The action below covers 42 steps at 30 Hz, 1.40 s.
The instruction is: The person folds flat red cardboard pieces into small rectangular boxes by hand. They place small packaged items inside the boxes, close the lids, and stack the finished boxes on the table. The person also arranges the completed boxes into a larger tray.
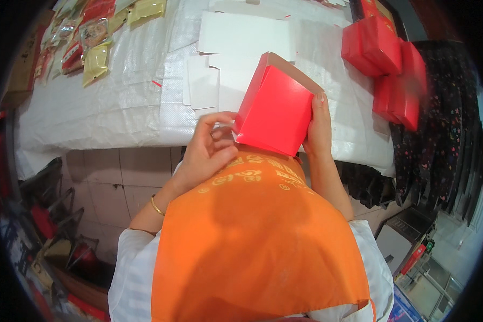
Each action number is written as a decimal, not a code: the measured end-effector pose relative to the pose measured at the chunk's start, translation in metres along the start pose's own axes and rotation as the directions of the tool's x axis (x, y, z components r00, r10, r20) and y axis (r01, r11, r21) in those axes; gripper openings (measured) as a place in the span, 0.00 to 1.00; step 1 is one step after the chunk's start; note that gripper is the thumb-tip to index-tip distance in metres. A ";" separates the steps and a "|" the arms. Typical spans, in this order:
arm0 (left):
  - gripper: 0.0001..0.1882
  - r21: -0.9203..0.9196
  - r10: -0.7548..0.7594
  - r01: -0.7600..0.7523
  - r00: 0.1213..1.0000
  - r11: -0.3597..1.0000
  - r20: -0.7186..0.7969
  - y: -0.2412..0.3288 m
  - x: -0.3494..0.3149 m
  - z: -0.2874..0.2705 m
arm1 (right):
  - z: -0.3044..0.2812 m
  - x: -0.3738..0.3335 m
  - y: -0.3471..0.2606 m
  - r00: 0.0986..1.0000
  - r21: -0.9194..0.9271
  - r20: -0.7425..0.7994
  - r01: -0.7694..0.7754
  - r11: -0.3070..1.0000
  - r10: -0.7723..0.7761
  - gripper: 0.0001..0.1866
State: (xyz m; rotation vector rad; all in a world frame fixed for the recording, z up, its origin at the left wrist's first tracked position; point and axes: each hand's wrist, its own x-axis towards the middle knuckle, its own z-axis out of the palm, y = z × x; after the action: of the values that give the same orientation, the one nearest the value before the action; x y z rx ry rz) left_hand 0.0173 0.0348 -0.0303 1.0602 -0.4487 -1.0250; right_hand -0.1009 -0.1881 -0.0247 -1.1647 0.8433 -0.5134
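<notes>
A red cardboard box is held tilted between my hands, over the table's near edge and just above my orange apron. Its far end is open and shows brown-grey inner walls. My right hand grips the box's right side, thumb near the upper right corner. At the lower left corner, my left hand curls its fingers behind a small white-edged flap, its thumb apart from the box. Beyond the box lie flat white card blanks, some overlapping.
Wrapped food packets are spread at the far left of the table, which has a white woven sheet over it. Several red boxes are stacked at the right. Dark floral cloth hangs beyond the right edge.
</notes>
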 end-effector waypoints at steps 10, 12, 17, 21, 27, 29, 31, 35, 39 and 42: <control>0.05 0.365 0.120 -0.091 0.991 0.927 -0.056 -0.005 0.001 -0.001 | 0.005 -0.006 0.023 0.988 0.117 -0.145 -0.039 0.992 0.056 0.20; 0.05 0.398 0.190 -0.151 0.980 0.905 -0.060 -0.005 0.004 0.002 | 0.002 -0.005 0.026 0.988 0.091 -0.145 -0.032 0.995 0.045 0.21; 0.05 0.379 0.160 -0.118 0.984 0.918 -0.080 -0.006 0.003 -0.002 | 0.005 -0.007 0.025 0.984 0.104 -0.169 -0.035 0.994 0.052 0.20; 0.04 0.436 0.138 -0.075 0.984 0.897 -0.115 -0.002 0.004 0.000 | 0.011 -0.012 0.022 0.986 0.128 -0.161 -0.023 0.991 0.044 0.18; 0.05 0.464 0.079 0.013 0.981 0.886 -0.177 -0.005 0.009 0.001 | 0.011 -0.010 0.026 0.982 0.184 -0.172 -0.049 0.982 0.081 0.17; 0.12 0.225 0.061 -0.005 0.968 0.974 -0.242 -0.016 0.013 -0.001 | 0.010 -0.009 0.030 0.973 0.256 -0.195 -0.069 0.964 0.121 0.17; 0.21 0.070 0.088 -0.070 0.952 0.995 -0.292 -0.020 0.025 0.002 | 0.010 -0.003 0.032 0.960 0.342 -0.231 -0.072 0.937 0.158 0.16; 0.37 -0.095 0.125 -0.166 0.934 0.982 -0.334 -0.009 0.044 0.024 | 0.017 -0.002 0.038 0.972 0.518 -0.152 -0.074 0.852 0.177 0.18; 0.42 0.167 0.237 -0.195 0.929 0.966 -0.283 0.000 0.046 0.024 | 0.020 -0.018 0.036 0.987 0.256 -0.078 -0.116 0.960 0.140 0.18; 0.39 0.466 0.320 -0.216 0.934 0.858 -0.157 0.021 0.059 -0.007 | 0.016 -0.038 0.017 0.989 0.146 0.083 -0.136 0.980 0.125 0.20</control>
State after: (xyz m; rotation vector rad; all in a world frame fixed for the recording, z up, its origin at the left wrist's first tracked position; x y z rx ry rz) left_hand 0.0614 -0.0099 -0.0243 1.4582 -0.6392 -0.5458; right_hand -0.1115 -0.1449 -0.0269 -0.9761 0.7971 -0.4164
